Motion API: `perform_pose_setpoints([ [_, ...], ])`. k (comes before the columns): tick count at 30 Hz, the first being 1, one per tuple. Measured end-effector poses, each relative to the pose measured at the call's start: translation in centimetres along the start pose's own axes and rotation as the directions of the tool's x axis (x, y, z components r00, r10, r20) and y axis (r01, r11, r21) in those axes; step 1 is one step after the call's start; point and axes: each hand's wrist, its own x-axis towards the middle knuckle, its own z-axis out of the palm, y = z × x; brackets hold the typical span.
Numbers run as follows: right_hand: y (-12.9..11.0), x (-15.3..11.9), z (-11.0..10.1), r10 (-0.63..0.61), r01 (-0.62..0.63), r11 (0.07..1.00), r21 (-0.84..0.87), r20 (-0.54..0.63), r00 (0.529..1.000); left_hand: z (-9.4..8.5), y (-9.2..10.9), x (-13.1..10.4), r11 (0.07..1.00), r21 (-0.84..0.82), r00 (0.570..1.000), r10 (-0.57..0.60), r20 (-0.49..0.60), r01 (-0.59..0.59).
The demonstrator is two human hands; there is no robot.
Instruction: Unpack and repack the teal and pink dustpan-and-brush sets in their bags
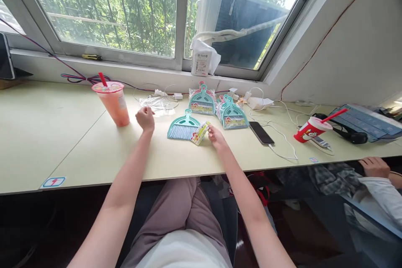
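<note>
A: So which step is being worked on here?

B: Card handling, by the look of it. A printed card (200, 132) is being pinched at its right edge by the right hand (216, 136), thumb and fingers pressed together. From this view, the card's overlapping the lower right corner of the teal dustpan-and-brush set (184, 126), which is lying flat on the desk (176, 157).

A: And the left hand (145, 119)?

B: Being curled into a fist, between the pink drink cup (112, 106) and the set, just below some crumpled clear plastic (158, 104). Whether anything's being tucked inside can't really be told from this angle.

A: Are the bagged sets (233, 118) being touched?

B: Nope, they're just lying behind and to the right (teal with bits of pink, if that's being asked).

A: What's being called for next?

B: Judging by the layout, a steady pinch is probably being called for on the card, plus uncurled left fingers if the set's being steadied.
</note>
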Motion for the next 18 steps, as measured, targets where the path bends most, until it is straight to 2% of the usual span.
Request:
perform_pose_setpoints([
  [3,0.9,-1.3,2.0,-0.017,0.019,0.992,0.123,-0.015,1.0,-1.4,-0.5,1.5,0.999,-0.038,0.985,0.016,-0.172,-0.023],
  [6,1.8,-1.9,4.1,-0.035,0.043,0.986,0.158,-0.053,0.998,-1.8,-0.8,1.8,0.999,-0.053,0.974,-0.016,-0.227,0.004],
  [8,2.5,-2.1,5.0,-0.006,0.009,0.997,0.072,-0.047,0.999,-1.7,-1.1,1.8,0.999,-0.038,0.974,-0.031,-0.223,0.023],
  [11,3.4,-1.9,5.0,-0.04,0.032,0.959,-0.28,-0.021,0.999,-1.2,-1.8,1.8,0.999,0.004,0.98,-0.05,-0.191,0.052],
  [14,3.6,-1.3,4.0,-0.122,0.114,0.774,-0.623,0.03,0.992,-0.4,-2.3,1.7,0.997,0.056,0.995,-0.057,-0.083,0.062],
  [16,3.2,-0.7,3.3,-0.156,0.161,0.615,-0.772,0.081,0.984,0.4,-2.3,1.1,0.995,0.09,0.995,-0.045,0.092,0.037],
  [17,3.1,-0.4,3.0,-0.179,0.191,0.524,-0.83,0.111,0.977,0.9,-2.1,0.6,0.995,0.1,0.978,-0.026,0.207,0.006],
  [18,2.9,-0.1,2.7,-0.208,0.222,0.428,-0.876,0.144,0.968,1.5,-1.9,0.0,0.994,0.102,0.943,0.003,0.333,-0.039],
])
